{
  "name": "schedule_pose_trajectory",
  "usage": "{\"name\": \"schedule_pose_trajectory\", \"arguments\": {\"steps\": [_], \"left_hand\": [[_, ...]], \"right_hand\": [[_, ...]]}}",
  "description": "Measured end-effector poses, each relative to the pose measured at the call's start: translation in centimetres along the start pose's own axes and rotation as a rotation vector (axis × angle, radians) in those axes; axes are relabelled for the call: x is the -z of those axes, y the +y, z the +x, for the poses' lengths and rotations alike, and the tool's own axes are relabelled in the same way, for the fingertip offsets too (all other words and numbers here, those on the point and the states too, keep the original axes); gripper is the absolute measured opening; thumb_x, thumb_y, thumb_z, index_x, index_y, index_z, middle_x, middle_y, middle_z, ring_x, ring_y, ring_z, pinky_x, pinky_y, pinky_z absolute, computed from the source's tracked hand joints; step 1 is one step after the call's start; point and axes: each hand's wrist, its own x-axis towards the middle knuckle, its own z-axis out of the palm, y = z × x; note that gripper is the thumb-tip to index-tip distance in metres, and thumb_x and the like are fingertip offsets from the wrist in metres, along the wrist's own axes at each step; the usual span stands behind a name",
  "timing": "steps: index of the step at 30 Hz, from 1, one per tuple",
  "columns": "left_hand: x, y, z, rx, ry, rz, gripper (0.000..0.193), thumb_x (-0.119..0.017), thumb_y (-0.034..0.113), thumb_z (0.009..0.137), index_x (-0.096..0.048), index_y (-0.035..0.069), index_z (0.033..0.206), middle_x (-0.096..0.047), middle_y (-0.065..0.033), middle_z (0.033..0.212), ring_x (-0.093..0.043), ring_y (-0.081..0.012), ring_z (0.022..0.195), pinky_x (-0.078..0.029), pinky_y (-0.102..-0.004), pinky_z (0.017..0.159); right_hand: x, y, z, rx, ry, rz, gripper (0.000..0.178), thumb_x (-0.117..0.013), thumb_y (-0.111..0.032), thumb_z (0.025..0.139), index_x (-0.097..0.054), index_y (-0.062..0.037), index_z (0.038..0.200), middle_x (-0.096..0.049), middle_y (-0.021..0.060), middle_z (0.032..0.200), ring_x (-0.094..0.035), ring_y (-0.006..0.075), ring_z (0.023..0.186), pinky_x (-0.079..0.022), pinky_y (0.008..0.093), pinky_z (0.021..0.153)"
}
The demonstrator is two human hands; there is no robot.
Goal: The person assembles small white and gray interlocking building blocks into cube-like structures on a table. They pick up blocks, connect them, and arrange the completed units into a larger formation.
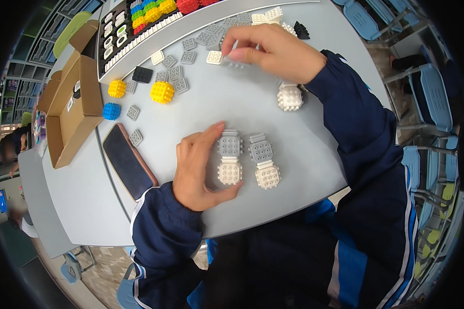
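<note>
Head view. One left hand, holding a grey-and-white block pair between thumb and fingers, near the near edge of the surface. One matching pair, just beside. One right hand, fingers narrowed at a white tile toward the far edge; grip uncertain.

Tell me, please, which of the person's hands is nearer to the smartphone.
Left. The left hand is just right of the smartphone, around a grey-and-white block pair; the right hand is farther off, up and to the right, by a small white block.
</note>
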Motion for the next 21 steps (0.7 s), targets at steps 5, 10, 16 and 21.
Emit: {"name": "schedule_pose_trajectory", "arguments": {"steps": [5,10,16,21], "left_hand": [[0.1,0.1,0.1,-0.015,0.046,0.1,0.096,-0.088,0.018,0.059,-0.048,0.001,0.145,-0.054,-0.0164,0.138,-0.049,-0.0345,0.118,-0.037,-0.0427,0.106],[-0.1,-0.1,-0.1,-0.01,0.037,0.098,0.096,-0.088,0.019,0.06,-0.048,-0.001,0.145,-0.055,-0.0165,0.137,-0.051,-0.0336,0.117,-0.037,-0.0419,0.104],[0.0,-0.2,0.0,-0.028,0.035,0.106,0.096,-0.088,0.019,0.06,-0.048,-0.001,0.145,-0.056,-0.0165,0.136,-0.052,-0.033,0.115,-0.037,-0.0413,0.102],[0.0,0.0,0.0,-0.029,0.03,0.122,0.098,-0.09,0.018,0.06,-0.046,-0.003,0.145,-0.057,-0.0178,0.131,-0.052,-0.0326,0.114,-0.04,-0.0408,0.102]], "right_hand": [[-2.3,-0.7,-0.9,0.097,-0.191,0.041,0.013,-0.061,-0.013,0.098,-0.065,-0.0013,0.099,-0.068,0.0148,0.082,-0.064,0.0261,0.076,-0.049,0.0369,0.071],[-3.8,-2.1,-1.3,-0.055,-0.248,0.104,0.017,-0.064,-0.015,0.097,-0.064,0.0009,0.092,-0.067,0.0175,0.077,-0.063,0.0303,0.072,-0.048,0.0387,0.068],[-5.0,-0.8,-1.4,0.092,-0.045,-0.062,0.029,-0.066,-0.02,0.097,-0.059,0.0037,0.082,-0.062,0.0162,0.067,-0.057,0.0323,0.059,-0.045,0.0407,0.059],[-4.8,-2.0,-1.7,0.031,-0.088,-0.097,0.029,-0.065,-0.019,0.098,-0.058,0.0029,0.081,-0.06,0.0168,0.062,-0.057,0.033,0.054,-0.044,0.0409,0.054]]}}
